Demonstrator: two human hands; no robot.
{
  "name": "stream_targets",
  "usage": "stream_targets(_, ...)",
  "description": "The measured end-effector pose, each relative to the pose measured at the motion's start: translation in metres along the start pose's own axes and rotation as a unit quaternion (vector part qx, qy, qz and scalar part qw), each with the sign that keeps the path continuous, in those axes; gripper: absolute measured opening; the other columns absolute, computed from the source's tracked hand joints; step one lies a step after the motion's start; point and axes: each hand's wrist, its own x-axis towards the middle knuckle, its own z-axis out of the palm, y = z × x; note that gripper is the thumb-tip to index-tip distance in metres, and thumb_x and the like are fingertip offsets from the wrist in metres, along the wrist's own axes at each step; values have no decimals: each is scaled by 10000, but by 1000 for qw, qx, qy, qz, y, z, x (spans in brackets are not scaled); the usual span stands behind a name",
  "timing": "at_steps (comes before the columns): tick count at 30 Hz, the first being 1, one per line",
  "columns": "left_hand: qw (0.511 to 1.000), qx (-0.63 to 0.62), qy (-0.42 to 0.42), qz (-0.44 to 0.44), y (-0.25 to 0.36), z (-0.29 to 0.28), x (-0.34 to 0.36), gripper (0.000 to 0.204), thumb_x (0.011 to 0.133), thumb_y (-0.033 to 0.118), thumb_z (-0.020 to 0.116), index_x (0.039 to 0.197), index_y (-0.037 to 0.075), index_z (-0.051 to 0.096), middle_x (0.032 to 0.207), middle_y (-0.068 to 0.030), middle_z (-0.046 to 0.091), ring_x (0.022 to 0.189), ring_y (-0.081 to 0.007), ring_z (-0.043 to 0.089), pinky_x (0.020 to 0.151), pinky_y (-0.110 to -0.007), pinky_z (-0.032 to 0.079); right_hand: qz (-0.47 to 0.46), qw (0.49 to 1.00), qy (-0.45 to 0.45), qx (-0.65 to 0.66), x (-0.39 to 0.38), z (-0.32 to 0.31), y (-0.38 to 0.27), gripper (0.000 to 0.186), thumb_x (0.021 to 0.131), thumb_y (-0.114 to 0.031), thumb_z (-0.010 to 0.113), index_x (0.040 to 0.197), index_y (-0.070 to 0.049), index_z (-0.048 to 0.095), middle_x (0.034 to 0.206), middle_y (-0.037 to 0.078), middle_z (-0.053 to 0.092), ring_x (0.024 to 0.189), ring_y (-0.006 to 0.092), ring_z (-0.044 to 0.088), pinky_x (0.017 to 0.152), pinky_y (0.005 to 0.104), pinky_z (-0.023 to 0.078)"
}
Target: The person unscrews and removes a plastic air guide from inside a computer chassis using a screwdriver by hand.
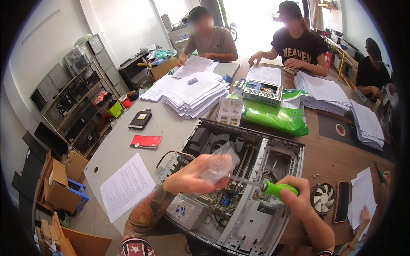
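Case: open grey metal computer case (256, 213) lies on the bench (119, 145), holding a green circuit board (222, 198) and cables.
Left hand: left hand (192, 177) grips a clear plastic piece (218, 164) over the case.
Right hand: right hand (294, 194) closed around a green-handled screwdriver (273, 187), tip toward the plastic.
Beside: round black fan (323, 198), black phone (342, 201).

White walls (124, 21). Strong daylight from a doorway (252, 13) at the far end. Grey shelving unit (72, 102) along the left wall, packed with dark boxes. Cardboard boxes (60, 187) on the floor (92, 219). Long bench (337, 160), part grey, part wood-brown.
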Motion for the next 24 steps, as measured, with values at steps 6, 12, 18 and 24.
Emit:
stream_targets(6, 893, 336, 285, 91, -24, -5, 16, 386, 732, 276, 759, 788, 24, 471, 562, -11, 484, 507, -59, 430, 464, -242, 353, -81, 982, 52, -160, 2, 21, -1, 272, 770, -148, 776, 927, 14, 625, 650, 38, 632, 566, 54, 564, 513, 217, 443)
stream_targets(12, 863, 374, 324, 99, -35, -2, 21, 422, 730, 334, 760, 788, 24, 479, 543, -5, 440, 485, -68, 399, 444, -250, 328, -67, 980, 84, -168, 1, 23, 1, 273, 773, -139, 767, 952, 19, 634, 649, 42, 639, 558, 65, 577, 503, 223, 444)
stream_targets(18, 958, 214, 187, 28, -18, -5, 11, 414, 761, 369, 715, 822, 17, 506, 688, 4, 488, 617, -86, 454, 551, -250, 379, -89, 978, 54, -178, 0, 18, 0, 259, 766, -132, 765, 927, 14, 624, 645, 43, 637, 562, 66, 580, 513, 225, 448)
stream_targets(24, 994, 105, 26, -15, -7, -2, 4, 618, 688, 590, 690, 797, 13, 500, 740, -31, 467, 665, -132, 474, 581, -277, 378, -140, 976, 21, -167, 1, 16, -5, 260, 751, -143, 772, 915, -4, 625, 676, 40, 659, 571, 75, 599, 533, 213, 457)
